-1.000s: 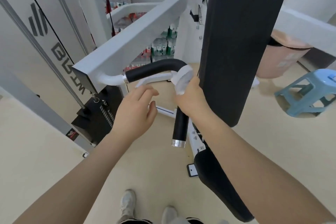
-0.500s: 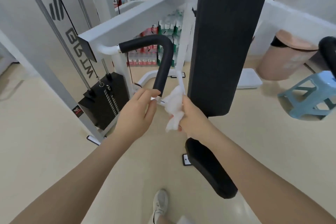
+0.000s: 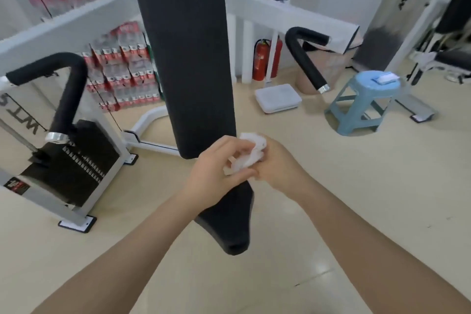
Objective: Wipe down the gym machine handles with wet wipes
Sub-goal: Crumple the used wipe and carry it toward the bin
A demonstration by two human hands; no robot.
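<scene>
A crumpled white wet wipe (image 3: 248, 154) sits between my two hands, just below the black back pad (image 3: 183, 53) of the machine. My left hand (image 3: 216, 168) pinches it from the left and my right hand (image 3: 277, 166) holds it from the right. The left black curved handle (image 3: 67, 89) with its chrome end cap hangs at the far left, well away from both hands. The right black handle (image 3: 303, 58) hangs at the upper right, also untouched.
The black seat (image 3: 229, 224) lies under my forearms. A weight stack (image 3: 74, 160) stands at the left, with stacked bottle packs (image 3: 122, 69) behind. A blue stool (image 3: 367, 99) carrying a wipes pack (image 3: 386, 77), a white scale (image 3: 277, 98) and a fire extinguisher (image 3: 262, 58) are on the right.
My right hand took the wipe off the left handle and came to the middle. My left hand joined it on the wipe. The view swung right, revealing the right handle.
</scene>
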